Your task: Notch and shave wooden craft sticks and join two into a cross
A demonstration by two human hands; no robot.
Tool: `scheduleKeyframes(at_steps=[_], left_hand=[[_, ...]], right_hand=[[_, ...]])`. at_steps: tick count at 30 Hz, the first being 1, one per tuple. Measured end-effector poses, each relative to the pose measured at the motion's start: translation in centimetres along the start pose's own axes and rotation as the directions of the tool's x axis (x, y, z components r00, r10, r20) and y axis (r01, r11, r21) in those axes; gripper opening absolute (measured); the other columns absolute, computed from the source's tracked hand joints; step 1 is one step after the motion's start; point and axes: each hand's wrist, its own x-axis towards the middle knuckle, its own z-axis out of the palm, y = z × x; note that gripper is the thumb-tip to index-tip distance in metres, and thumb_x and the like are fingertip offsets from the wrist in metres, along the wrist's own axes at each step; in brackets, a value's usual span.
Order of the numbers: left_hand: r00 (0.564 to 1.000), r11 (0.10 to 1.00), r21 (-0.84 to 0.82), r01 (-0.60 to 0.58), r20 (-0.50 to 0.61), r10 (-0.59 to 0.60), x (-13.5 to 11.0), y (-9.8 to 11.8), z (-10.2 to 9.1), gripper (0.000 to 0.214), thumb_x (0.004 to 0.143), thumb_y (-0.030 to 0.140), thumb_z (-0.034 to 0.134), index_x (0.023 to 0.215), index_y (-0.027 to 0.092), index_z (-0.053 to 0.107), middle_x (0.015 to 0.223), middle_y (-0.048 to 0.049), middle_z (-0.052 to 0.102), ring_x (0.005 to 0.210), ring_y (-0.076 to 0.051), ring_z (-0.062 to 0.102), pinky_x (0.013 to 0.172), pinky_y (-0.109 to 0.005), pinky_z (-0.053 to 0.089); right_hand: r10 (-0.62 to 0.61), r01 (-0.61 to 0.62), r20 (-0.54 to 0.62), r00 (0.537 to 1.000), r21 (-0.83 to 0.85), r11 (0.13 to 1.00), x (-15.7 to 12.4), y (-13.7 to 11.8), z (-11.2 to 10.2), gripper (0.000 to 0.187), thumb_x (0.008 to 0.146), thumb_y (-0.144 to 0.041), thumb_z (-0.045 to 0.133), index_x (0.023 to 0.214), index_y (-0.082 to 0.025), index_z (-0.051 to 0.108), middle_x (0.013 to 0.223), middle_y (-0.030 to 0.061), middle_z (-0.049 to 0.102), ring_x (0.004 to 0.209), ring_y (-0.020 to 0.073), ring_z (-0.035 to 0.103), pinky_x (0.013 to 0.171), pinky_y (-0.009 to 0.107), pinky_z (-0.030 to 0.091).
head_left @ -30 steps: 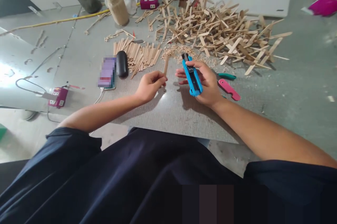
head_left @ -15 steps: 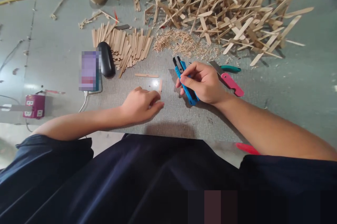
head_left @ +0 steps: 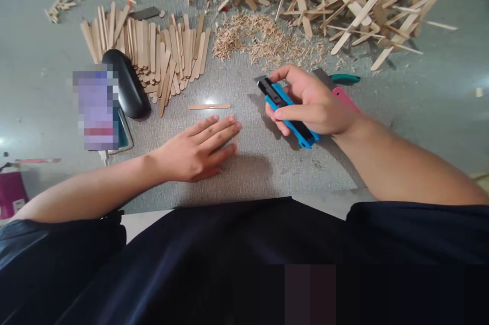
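My left hand (head_left: pixel 196 149) is palm down, low over the table (head_left: pixel 420 111), its fingers stretched out and slightly apart (I cannot tell whether anything lies beneath it). Just beyond those fingertips one wooden stick (head_left: pixel 209 107) lies flat and crosswise on the tabletop. My right hand (head_left: pixel 307 103) is wrapped round a blue knife (head_left: pixel 280 101), thumb across its body, with the blade end pointing up and to the left, away from me. Past the blade there's a heap of wood shavings (head_left: pixel 252 37), and behind that to the right a big tangle of sticks (head_left: pixel 344 4). Left of the shavings, more sticks lie in a rough row (head_left: pixel 145 50), with a black case (head_left: pixel 126 83) against them and a phone (head_left: pixel 95 111) beside it. A pink handle (head_left: pixel 344 98) shows behind my right wrist.
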Motion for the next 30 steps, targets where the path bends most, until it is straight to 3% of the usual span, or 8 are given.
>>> scheduleKeyframes(at_steps=[4,7,10,14,17,22,26,30], left_hand=[[1.0,0.999,-0.037,0.0,0.025,0.001,-0.1,-0.2,1.1,0.044,0.116,0.038,0.065,0.148,0.007,0.069,0.175,-0.0343,0.062,0.169,-0.047,0.059,0.138,-0.062,0.057],[0.999,0.999,-0.03,0.039,0.024,-0.039,-0.1,0.1,1.2,0.045,0.117,0.04,0.065,0.151,0.011,0.066,0.172,-0.0334,0.064,0.166,-0.047,0.062,0.135,-0.062,0.06],[0.997,0.996,-0.039,0.077,0.021,-0.076,0.0,0.9,1.0,0.047,0.117,0.04,0.066,0.153,0.011,0.065,0.171,-0.0351,0.064,0.164,-0.05,0.064,0.133,-0.065,0.061],[0.988,0.988,-0.023,0.153,0.026,-0.152,-0.1,2.4,1.0,0.055,0.116,0.044,0.068,0.16,0.011,0.06,0.17,-0.0403,0.062,0.164,-0.055,0.061,0.129,-0.071,0.062],[0.984,0.984,-0.032,0.174,0.035,-0.173,-0.3,2.9,1.3,0.06,0.115,0.041,0.07,0.165,0.012,0.056,0.171,-0.0421,0.06,0.166,-0.058,0.058,0.13,-0.075,0.059],[0.986,0.985,-0.052,0.164,0.037,-0.163,-0.3,2.8,1.6,0.063,0.113,0.04,0.072,0.168,0.014,0.056,0.173,-0.0404,0.059,0.166,-0.059,0.057,0.129,-0.077,0.059],[0.983,0.982,-0.059,0.181,0.027,-0.18,-0.3,2.9,1.9,0.064,0.114,0.043,0.072,0.17,0.015,0.056,0.176,-0.0369,0.059,0.169,-0.058,0.055,0.132,-0.077,0.057],[0.984,0.983,-0.045,0.179,0.008,-0.178,-0.3,2.9,2.0,0.062,0.114,0.043,0.07,0.168,0.014,0.059,0.173,-0.0368,0.061,0.167,-0.058,0.057,0.13,-0.076,0.059]], right_hand=[[0.135,-0.141,-0.161,0.978,-0.022,0.99,-0.5,-2.0,1.9,0.038,0.1,-0.029,0.078,0.127,-0.03,0.052,0.074,-0.0111,0.071,0.048,0.0126,0.063,0.053,0.031,0.048],[0.22,-0.235,-0.176,0.959,-0.067,0.97,-1.4,-2.9,3.8,0.034,0.106,-0.051,0.079,0.115,-0.028,0.055,0.07,-0.0081,0.068,0.045,0.0144,0.06,0.047,0.032,0.045],[0.321,-0.338,-0.137,0.937,-0.126,0.933,-2.6,-3.3,5.5,0.045,0.114,-0.07,0.063,0.106,-0.026,0.058,0.065,-0.0056,0.064,0.043,0.0146,0.058,0.047,0.032,0.045],[0.503,-0.488,-0.085,0.86,-0.428,0.761,-3.1,-3.8,7.2,0.041,0.119,-0.05,0.056,0.087,-0.024,0.055,0.066,-0.0016,0.067,0.049,0.0138,0.063,0.055,0.031,0.043],[0.518,-0.46,-0.139,0.844,-0.683,0.567,-2.2,-4.4,8.0,0.042,0.117,-0.035,0.054,0.077,-0.024,0.047,0.06,-0.0028,0.063,0.048,0.0117,0.056,0.062,0.033,0.036],[0.568,-0.445,-0.173,0.805,-0.809,0.385,-0.3,-5.9,9.0,0.039,0.118,-0.033,0.049,0.08,-0.025,0.05,0.06,-0.0028,0.059,0.055,0.0141,0.051,0.068,0.036,0.034],[0.585,-0.444,-0.207,0.784,-0.846,0.296,0.2,-6.6,9.6,0.038,0.118,-0.033,0.046,0.081,-0.025,0.049,0.069,0.0001,0.06,0.066,0.0176,0.052,0.07,0.036,0.034],[0.595,-0.443,-0.205,0.777,-0.85,0.285,0.3,-6.9,10.0,0.037,0.119,-0.032,0.045,0.083,-0.025,0.049,0.077,0.0016,0.063,0.072,0.0187,0.054,0.071,0.037,0.035]])
